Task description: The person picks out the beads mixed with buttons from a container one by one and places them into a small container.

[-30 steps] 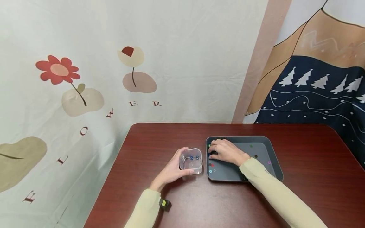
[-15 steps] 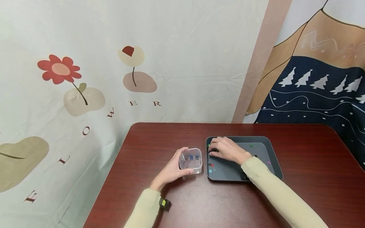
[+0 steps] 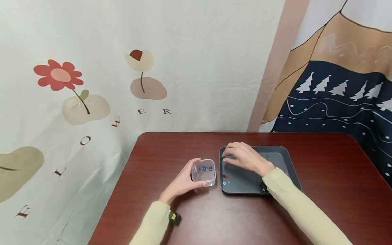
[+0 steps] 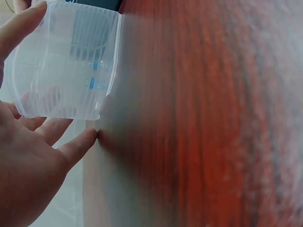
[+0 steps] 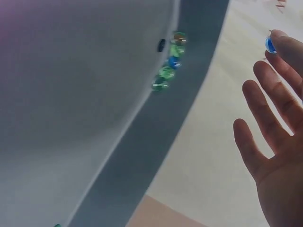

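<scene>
My left hand grips a small clear plastic box, thumb at the near side and fingers along the far side. Two blue marbles lie inside it. Over the far left corner of the grey tray, my right hand is raised. In the right wrist view, a blue marble is pinched between its thumb and index finger, the other fingers spread. Below, several green, blue and brownish glass marbles line the tray's edge, with a small dark piece beside them.
Small red and dark pieces and a light blue ring-shaped piece lie at the tray's left side. A green piece sits near its back. The tray and box stand side by side on a reddish-brown table, before a printed curtain.
My right hand has risen from the tray's left edge, thumb and index finger together on the blue marble. The left hand and box stay in place; the head view has shifted slightly.
</scene>
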`<state>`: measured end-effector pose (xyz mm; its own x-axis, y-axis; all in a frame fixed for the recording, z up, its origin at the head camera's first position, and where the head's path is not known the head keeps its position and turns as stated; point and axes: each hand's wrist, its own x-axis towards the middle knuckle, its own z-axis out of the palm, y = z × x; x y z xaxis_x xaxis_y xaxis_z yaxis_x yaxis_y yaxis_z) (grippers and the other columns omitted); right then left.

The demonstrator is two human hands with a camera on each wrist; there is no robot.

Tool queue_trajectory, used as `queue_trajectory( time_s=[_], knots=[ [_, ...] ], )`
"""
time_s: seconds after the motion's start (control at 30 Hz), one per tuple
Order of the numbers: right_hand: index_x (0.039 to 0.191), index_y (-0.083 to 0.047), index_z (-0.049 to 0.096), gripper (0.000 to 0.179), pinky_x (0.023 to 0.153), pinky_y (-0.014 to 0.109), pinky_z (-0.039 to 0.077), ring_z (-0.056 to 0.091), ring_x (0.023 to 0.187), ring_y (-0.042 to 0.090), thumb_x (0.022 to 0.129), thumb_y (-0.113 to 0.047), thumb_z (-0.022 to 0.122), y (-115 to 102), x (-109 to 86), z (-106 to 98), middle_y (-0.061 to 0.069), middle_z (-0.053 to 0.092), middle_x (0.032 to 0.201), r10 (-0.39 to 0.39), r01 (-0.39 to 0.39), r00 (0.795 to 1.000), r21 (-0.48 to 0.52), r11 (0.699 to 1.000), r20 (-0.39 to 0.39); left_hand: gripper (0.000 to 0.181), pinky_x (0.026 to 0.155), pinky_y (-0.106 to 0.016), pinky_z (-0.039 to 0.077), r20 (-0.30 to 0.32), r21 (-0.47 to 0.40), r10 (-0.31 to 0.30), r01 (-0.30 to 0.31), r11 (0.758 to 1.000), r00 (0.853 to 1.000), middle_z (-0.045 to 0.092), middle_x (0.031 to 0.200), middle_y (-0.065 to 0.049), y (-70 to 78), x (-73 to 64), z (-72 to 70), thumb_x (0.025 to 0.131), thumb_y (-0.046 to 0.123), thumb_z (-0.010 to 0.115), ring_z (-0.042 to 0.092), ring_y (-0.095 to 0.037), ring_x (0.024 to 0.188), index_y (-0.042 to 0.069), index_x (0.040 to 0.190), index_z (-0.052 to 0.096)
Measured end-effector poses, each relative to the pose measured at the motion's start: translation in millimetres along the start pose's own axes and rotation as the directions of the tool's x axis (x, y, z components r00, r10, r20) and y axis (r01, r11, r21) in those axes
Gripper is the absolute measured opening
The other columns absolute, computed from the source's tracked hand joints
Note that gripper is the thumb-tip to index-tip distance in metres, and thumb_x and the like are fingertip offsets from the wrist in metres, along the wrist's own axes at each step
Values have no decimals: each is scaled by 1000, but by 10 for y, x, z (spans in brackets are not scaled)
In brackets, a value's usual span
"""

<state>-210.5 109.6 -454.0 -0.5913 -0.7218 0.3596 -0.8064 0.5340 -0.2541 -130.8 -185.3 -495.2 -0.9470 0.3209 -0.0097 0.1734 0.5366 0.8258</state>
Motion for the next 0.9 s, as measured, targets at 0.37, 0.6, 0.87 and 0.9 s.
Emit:
queue_trajectory(
  time_s=[0.37, 0.6, 0.87, 0.9],
  knots=[
    [107, -15, 79, 21, 85, 40, 53, 64, 98, 17, 88, -22, 84, -177, -85, -144, -2, 70, 106, 15, -5, 995, 107, 994, -96, 106, 111, -55, 39, 13, 50, 25, -26, 998, 1000, 42, 156, -5, 21, 3, -16, 74, 36, 93, 47, -25, 136, 14, 160, 35],
    [106, -16, 80, 21, 87, 40, 54, 64, 99, 15, 86, -20, 86, -327, -100, -83, -4, 71, 105, 1, 18, 989, 127, 992, -150, 109, 114, -53, 35, 35, 44, 23, -24, 999, 999, 33, 163, 1, -5, 20, -34, 75, 33, 94, 41, -22, 143, 17, 162, 31],
    [107, -18, 80, 18, 86, 39, 53, 63, 99, 12, 89, -22, 84, -466, -119, 44, -7, 70, 105, 27, 9, 980, 177, 984, -200, 103, 110, -55, 38, 31, 17, 2, -2, 1000, 1000, 45, 154, -4, 10, 21, -38, 74, 39, 93, 49, -24, 134, 26, 159, 36],
    [107, -18, 80, 18, 86, 38, 53, 63, 100, 12, 89, -21, 84, -483, -124, 61, -8, 69, 105, 35, 3, 979, 184, 983, -203, 101, 109, -55, 39, 30, 15, -5, 4, 1000, 1000, 46, 153, -4, 14, 19, -36, 74, 40, 92, 50, -24, 132, 27, 158, 37]
  ],
)
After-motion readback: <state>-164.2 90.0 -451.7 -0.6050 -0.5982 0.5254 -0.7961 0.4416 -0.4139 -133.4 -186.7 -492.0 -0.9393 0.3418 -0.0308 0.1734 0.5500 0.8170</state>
